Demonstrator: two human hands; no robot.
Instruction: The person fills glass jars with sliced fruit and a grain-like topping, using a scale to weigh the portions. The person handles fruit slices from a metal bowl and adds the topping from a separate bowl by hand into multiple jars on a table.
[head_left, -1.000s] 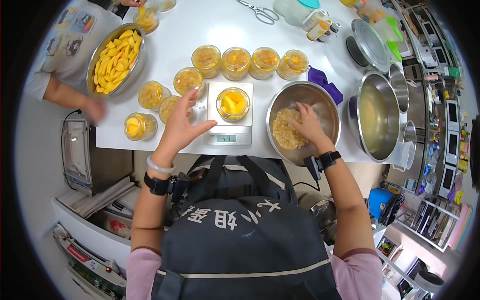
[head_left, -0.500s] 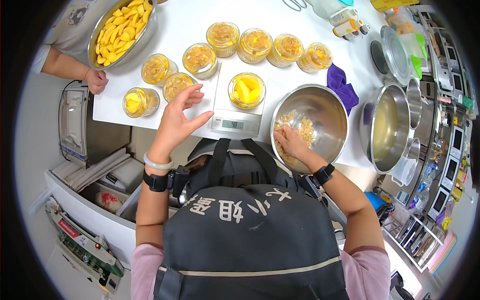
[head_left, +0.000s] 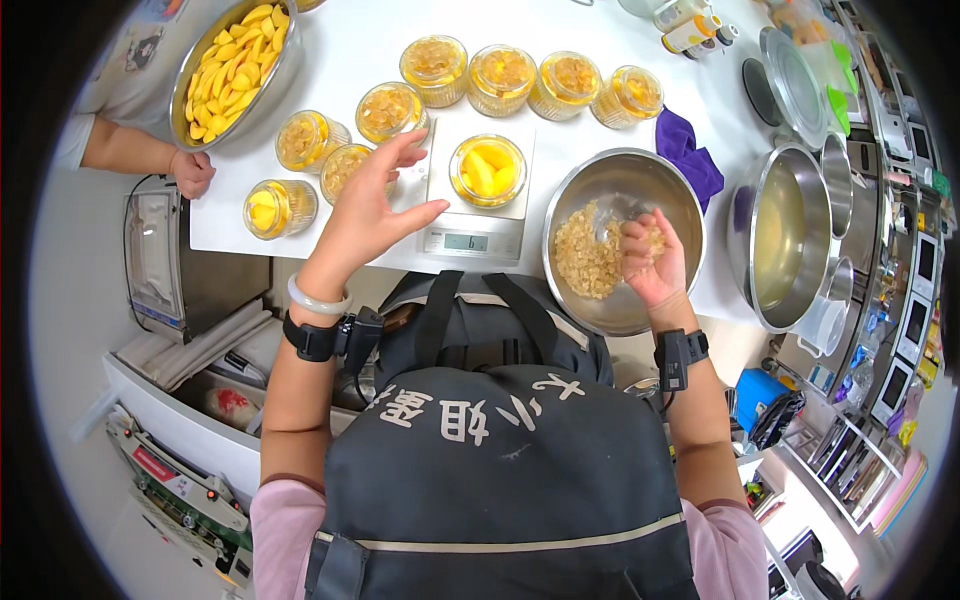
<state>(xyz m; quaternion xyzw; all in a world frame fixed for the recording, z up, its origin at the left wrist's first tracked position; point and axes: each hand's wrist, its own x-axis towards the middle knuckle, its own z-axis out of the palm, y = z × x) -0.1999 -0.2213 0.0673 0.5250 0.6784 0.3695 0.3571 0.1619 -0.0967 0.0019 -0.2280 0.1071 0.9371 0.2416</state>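
A ribbed glass cup with yellow fruit slices (head_left: 487, 172) stands on a white digital scale (head_left: 505, 235). Just left of it hovers my left hand (head_left: 365, 215), empty, with thumb and fingers apart. Inside the steel mixing bowl (head_left: 690, 205), my right hand (head_left: 655, 268) is turned palm up, its fingers curled round some translucent pale-amber chunks. A heap of the same amber chunks (head_left: 588, 255) lies at the bowl's left side. Several filled glass cups (head_left: 502, 80) with amber topping curve behind the scale; my left fingers partly cover one. A cup of yellow fruit (head_left: 280, 208) stands far left.
A steel bowl of yellow fruit slices (head_left: 235, 75) sits at the back left, beside another person's hand (head_left: 192, 174). A purple cloth (head_left: 688, 165) lies behind the mixing bowl. Farther right stands a steel bowl of yellowish liquid (head_left: 780, 230). Bottles (head_left: 690, 30) stand at the back.
My right hand has moved right and up off the chunks and turned palm up, with some in its fingers. My left hand has shifted slightly right, still open beside the scale.
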